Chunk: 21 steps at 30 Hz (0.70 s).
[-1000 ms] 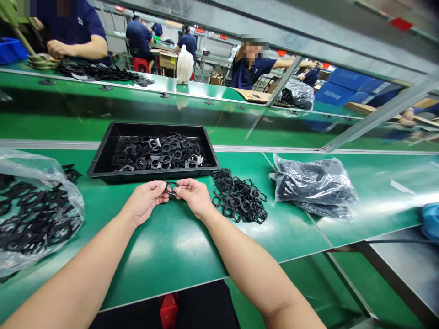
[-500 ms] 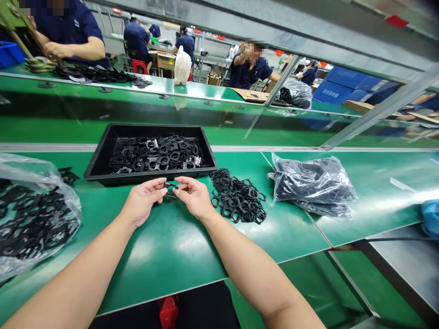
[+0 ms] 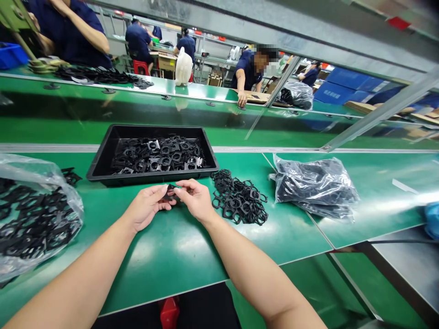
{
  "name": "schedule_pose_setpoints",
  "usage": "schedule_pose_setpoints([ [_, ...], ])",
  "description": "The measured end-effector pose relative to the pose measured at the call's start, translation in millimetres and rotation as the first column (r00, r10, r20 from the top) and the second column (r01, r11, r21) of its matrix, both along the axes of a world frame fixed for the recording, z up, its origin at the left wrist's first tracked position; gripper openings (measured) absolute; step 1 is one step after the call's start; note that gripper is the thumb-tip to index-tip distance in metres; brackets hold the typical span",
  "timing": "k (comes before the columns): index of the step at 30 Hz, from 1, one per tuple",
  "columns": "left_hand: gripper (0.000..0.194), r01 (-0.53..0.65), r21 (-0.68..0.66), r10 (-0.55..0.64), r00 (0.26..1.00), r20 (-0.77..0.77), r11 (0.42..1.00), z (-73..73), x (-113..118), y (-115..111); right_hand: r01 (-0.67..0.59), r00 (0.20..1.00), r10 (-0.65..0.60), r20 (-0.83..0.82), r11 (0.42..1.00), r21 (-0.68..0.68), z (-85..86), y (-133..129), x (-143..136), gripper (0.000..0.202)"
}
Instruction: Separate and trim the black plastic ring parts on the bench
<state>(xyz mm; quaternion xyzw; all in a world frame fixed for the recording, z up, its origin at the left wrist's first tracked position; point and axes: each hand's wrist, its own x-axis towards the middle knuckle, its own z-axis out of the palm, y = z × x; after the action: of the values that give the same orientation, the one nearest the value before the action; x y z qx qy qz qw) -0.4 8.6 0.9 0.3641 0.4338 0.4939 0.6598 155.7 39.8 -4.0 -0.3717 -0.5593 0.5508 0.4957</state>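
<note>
Between my two hands is a small black part (image 3: 170, 192), held over the green table just in front of the black tray (image 3: 151, 176). My left hand (image 3: 147, 205) grips its left side with thumb and fingers, the lower fingers curled beneath. From the right, my right hand (image 3: 195, 197) pinches the same part between thumb and index finger. Many black ring-shaped pieces (image 3: 164, 153) lie inside the tray. A pile of black rings (image 3: 240, 198) rests on the table beside my right hand.
An open clear bag of black parts (image 3: 37, 214) is at the left; a filled plastic bag (image 3: 315, 183) lies at the right. Behind runs a green conveyor (image 3: 164, 112) carrying spaced small black pieces. A co-worker's hand (image 3: 242, 98) reaches down to it.
The part has been tilted between my hands, and my left fingers have spread beneath it. Across the conveyor, one person's hand has come down to the belt; another person's arm has risen.
</note>
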Motion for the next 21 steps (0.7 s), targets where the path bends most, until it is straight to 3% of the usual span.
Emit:
schedule_pose_setpoints([
  [3,0.026,0.037,-0.043,-0.033,0.997,0.077,0.998,2.5,0.1,-1.0,0.066,0.978,-0.127,0.164,0.940,0.335,2.8,-4.1,1.1,0.012],
  [6,0.025,0.062,-0.053,-0.058,0.995,0.076,0.997,4.0,0.9,-2.5,0.030,0.965,-0.139,0.222,0.900,0.435,5.4,-5.8,2.7,0.007],
  [16,0.024,0.088,-0.008,-0.088,0.995,0.040,0.996,1.9,1.3,-4.6,-0.054,0.949,-0.112,0.294,0.863,0.502,10.4,-4.7,7.9,0.010],
  [19,0.024,0.088,0.012,-0.088,0.995,-0.038,0.996,3.4,-0.8,-3.6,-0.070,0.966,-0.049,0.256,0.897,0.437,9.2,-4.2,8.7,0.011],
  [21,0.024,0.119,0.006,-0.118,0.989,-0.086,0.993,5.2,-2.3,-3.7,-0.073,0.985,0.018,0.174,0.946,0.317,6.3,-3.4,8.4,0.010],
])
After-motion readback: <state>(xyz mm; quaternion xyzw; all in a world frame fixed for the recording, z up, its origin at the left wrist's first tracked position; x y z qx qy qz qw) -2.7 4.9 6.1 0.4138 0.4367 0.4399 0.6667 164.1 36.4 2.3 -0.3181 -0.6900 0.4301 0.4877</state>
